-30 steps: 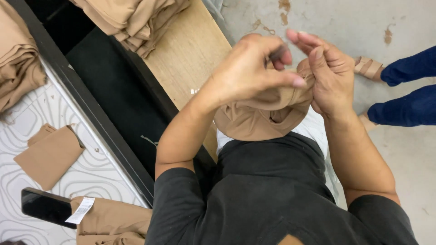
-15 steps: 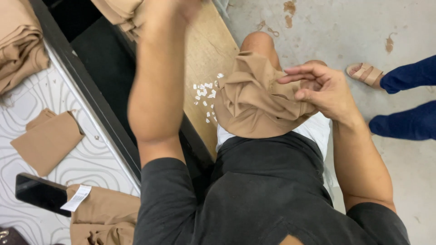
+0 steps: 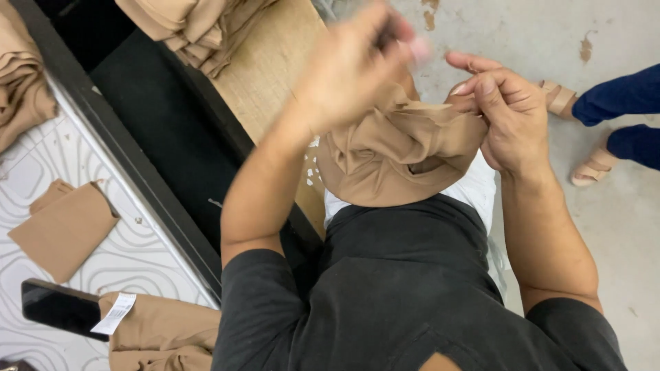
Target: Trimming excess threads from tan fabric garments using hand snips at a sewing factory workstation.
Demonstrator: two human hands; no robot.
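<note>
Both of my hands are up at the tan cloth (image 3: 402,154) bunched over my knee, just right of the frame's centre. My right hand (image 3: 512,117) is pinched shut on its upper right edge. My left hand (image 3: 354,65) is blurred above its top, fingers curled; I cannot tell whether that grip holds any fabric. It looks soft, light and stretchy, likely to slump and fold, so a hem or edge is the best hold. More tan pieces lie on the desk (image 3: 41,206) at left, beside a dark phone (image 3: 58,308).
</note>
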